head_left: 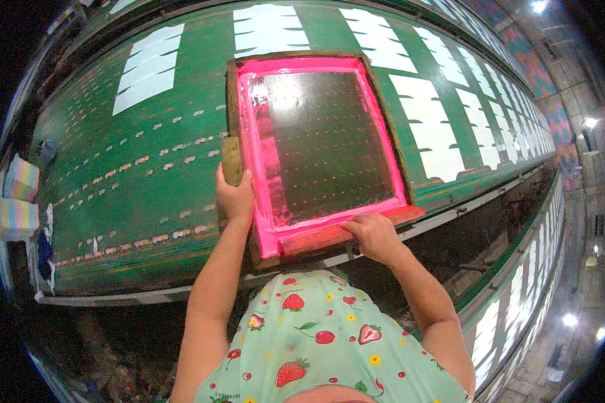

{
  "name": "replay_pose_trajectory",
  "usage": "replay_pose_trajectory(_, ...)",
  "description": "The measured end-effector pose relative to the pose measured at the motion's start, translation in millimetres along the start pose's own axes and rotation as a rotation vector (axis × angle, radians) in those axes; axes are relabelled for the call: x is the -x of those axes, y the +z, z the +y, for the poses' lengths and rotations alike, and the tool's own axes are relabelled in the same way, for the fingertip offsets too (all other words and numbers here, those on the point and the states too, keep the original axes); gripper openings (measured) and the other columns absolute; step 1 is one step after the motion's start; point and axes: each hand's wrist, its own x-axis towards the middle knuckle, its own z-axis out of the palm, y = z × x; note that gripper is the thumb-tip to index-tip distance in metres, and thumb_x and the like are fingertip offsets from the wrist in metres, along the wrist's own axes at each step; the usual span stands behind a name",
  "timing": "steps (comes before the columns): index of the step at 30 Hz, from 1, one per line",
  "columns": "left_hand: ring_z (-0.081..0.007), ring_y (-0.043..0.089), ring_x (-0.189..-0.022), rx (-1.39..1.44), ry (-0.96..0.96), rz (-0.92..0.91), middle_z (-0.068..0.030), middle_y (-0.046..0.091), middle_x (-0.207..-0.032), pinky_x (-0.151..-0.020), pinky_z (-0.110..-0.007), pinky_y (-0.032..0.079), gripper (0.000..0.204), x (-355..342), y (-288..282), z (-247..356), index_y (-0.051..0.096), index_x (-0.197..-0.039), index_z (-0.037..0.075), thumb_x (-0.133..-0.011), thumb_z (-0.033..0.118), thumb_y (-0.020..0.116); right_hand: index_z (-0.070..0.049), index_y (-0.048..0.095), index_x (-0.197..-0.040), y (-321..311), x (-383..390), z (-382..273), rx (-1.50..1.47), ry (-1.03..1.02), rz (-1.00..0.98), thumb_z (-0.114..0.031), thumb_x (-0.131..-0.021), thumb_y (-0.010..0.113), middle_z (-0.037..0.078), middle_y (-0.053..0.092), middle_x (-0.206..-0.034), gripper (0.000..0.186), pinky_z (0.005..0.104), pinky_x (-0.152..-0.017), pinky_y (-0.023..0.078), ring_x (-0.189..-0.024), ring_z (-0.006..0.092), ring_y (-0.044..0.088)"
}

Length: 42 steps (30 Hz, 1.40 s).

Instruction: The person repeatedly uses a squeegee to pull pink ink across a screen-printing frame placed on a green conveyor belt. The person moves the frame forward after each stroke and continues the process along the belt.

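On the long green table (141, 141), near edge, sits the printing screen (329, 134), flat-looking, w/ pink ink (265, 168) round its mesh, btwn white panels (427, 131) to R and bare green to L. L hand (237, 198) is wrapped round a wooden block (232, 161) at the frame's L side; R hand (375, 236) has fingers closed on the reddish near bar (316, 240), thumb grip unclear. Step in hand is prob. setting or shifting the screen; can't tell if it's fully down. Next move, I'd say, calls for both hands working tog., frame kept level & square to the panel rows, no ink smeared on nearby panels.
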Motion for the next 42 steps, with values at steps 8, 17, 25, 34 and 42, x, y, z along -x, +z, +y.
replay_pose_trajectory(8, -0.0313, 0.071, -0.129, 0.1, -0.063, -0.04, -0.0191, 0.073, -0.142, -0.111, -0.042, 0.054, 0.067, 2, -1, 6, 0.055, -0.158, -0.003, -0.105, 0.032, 0.077, -0.014, 0.076, -0.134, 21, -22, 6, 0.025, -0.072, 0.307, -0.012, -0.085, 0.073, 0.011, 0.077, -0.126, 0.049, 0.048, -0.101, 0.059, -0.117, 0.0333, 0.075)
replay_pose_trajectory(17, -0.0354, 0.064, -0.139, 0.037, 0.011, 0.032, -0.0248, 0.067, -0.151, -0.119, -0.043, 0.047, 0.049, 1, -2, 15, 0.058, -0.155, -0.007, -0.119, 0.024, 0.05, -0.015, 0.076, -0.13, -12, -195, 100, 0.11, -0.163, 0.399, -0.007, -0.086, 0.07, 0.012, 0.077, -0.117, 0.046, 0.0494, -0.094, 0.059, -0.106, 0.0342, 0.075)
replay_pose_trajectory(25, -0.0331, 0.069, -0.132, -0.081, -0.036, 0.122, -0.0245, 0.071, -0.144, -0.113, -0.042, 0.052, 0.048, 3, 2, 8, 0.062, -0.152, -0.008, -0.12, 0.025, 0.045, -0.015, 0.078, -0.119, -34, -373, 180, 0.132, -0.216, 0.502, -0.008, -0.087, 0.07, 0.016, 0.075, -0.108, 0.034, 0.0514, -0.084, 0.062, -0.099, 0.037, 0.076)
replay_pose_trajectory(34, -0.036, 0.071, -0.124, -0.293, -0.019, 0.202, -0.0241, 0.074, -0.134, -0.108, -0.044, 0.054, 0.045, 6, 6, 18, 0.066, -0.145, -0.007, -0.12, 0.024, 0.045, -0.014, 0.081, -0.111, -88, -473, 210, 0.15, -0.139, 0.345, -0.011, -0.091, 0.068, 0.018, 0.082, -0.108, 0.024, 0.0535, -0.088, 0.065, -0.103, 0.039, 0.081)
replay_pose_trajectory(42, -0.0378, 0.072, -0.124, -0.373, 0.029, 0.22, -0.0264, 0.074, -0.135, -0.109, -0.045, 0.054, 0.044, 6, 5, 12, 0.066, -0.145, -0.008, -0.119, 0.023, 0.048, -0.014, 0.08, -0.114, -86, -483, 227, 0.173, -0.165, 0.367, -0.011, -0.084, 0.075, 0.017, 0.081, -0.106, 0.03, 0.0533, -0.09, 0.064, -0.105, 0.0383, 0.08)
